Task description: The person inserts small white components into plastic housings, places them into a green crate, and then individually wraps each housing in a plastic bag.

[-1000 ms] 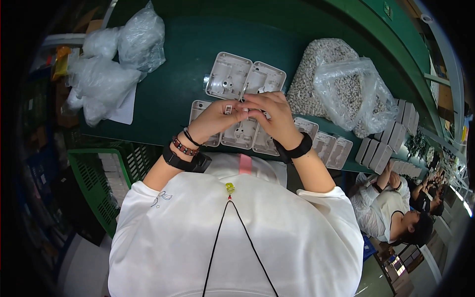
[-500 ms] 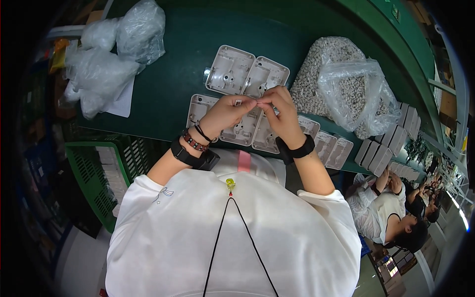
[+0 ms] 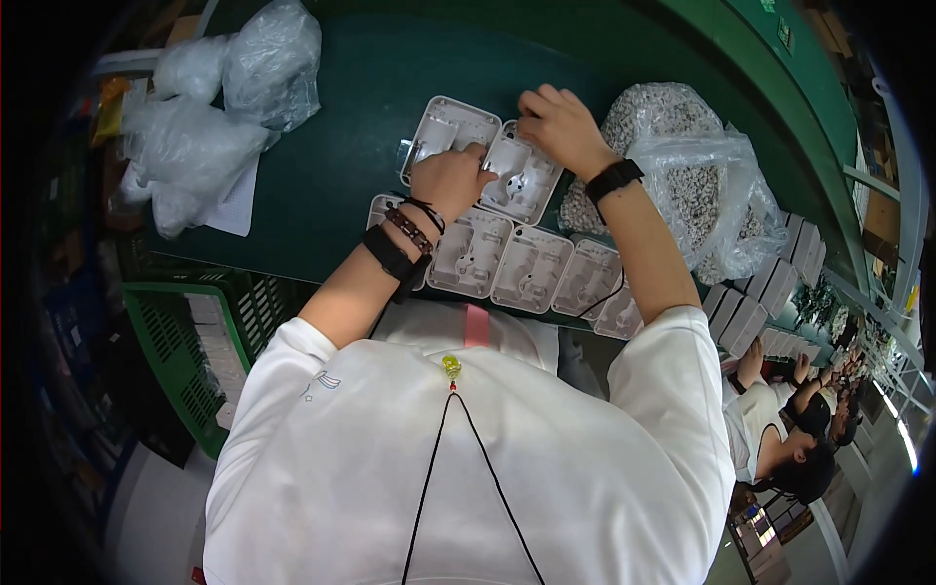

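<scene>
Fitting step: left hand (image 3: 450, 178) presses fingers together on far white housing (image 3: 525, 178); right hand (image 3: 561, 125) pinches its far edge. Next likely needs seating pressure.

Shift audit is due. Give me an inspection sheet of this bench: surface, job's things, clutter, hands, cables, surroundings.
Surface: dark green bench, bare in the middle.
Job's things: two white plastic housings side by side at the back; a row of the same housings along the near edge.
Clutter: clear bag of small grey parts; crumpled plastic bags on the left.
Hands: left hand and right hand rest on the back pair; grip cannot be told.
Cables: black cord down the shirt.
Surroundings: green crate; another person.
</scene>
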### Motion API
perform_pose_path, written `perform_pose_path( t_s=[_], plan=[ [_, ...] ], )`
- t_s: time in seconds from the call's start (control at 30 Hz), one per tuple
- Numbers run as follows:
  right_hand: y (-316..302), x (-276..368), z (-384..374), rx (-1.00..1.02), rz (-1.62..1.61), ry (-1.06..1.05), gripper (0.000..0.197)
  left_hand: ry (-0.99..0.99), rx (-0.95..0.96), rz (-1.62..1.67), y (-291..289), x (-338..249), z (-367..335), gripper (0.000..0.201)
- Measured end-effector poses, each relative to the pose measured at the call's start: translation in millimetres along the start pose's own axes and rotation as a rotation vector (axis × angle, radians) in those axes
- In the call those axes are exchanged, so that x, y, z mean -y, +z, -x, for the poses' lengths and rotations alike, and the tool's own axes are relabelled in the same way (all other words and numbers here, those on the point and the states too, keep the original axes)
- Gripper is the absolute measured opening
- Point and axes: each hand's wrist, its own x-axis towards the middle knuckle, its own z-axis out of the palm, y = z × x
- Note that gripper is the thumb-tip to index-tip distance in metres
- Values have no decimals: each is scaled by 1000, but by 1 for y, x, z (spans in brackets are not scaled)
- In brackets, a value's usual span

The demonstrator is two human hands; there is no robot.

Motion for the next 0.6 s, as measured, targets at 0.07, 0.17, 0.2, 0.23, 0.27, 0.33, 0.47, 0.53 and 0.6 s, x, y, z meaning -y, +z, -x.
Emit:
perform_pose_path(
  t_s=[0.07,0.17,0.2,0.23,0.27,0.33,0.47,0.53,0.6],
  plan=[
    [10,-1,-6,43,8,-25,2,39,-14,-20,1,3,3,27],
    [19,-4,-6,130,31,-70,5,35,-3,-26,2,4,-1,26],
    [17,-4,-7,125,13,-63,7,28,1,-31,1,4,-1,26],
    [15,-4,-7,120,-4,-54,9,21,2,-32,1,5,0,26],
    [13,-3,-6,114,-19,-44,12,24,3,-41,2,5,1,27],
    [9,-1,-1,119,-36,-26,12,33,0,-59,2,5,3,32],
    [1,3,11,96,-126,91,13,-5,-72,111,-4,0,9,37],
    [-2,6,16,24,-294,212,14,-9,-12,325,-10,6,19,41],
    [-23,31,13,-109,-355,356,20,-64,109,760,-18,17,34,50]
  ],
)
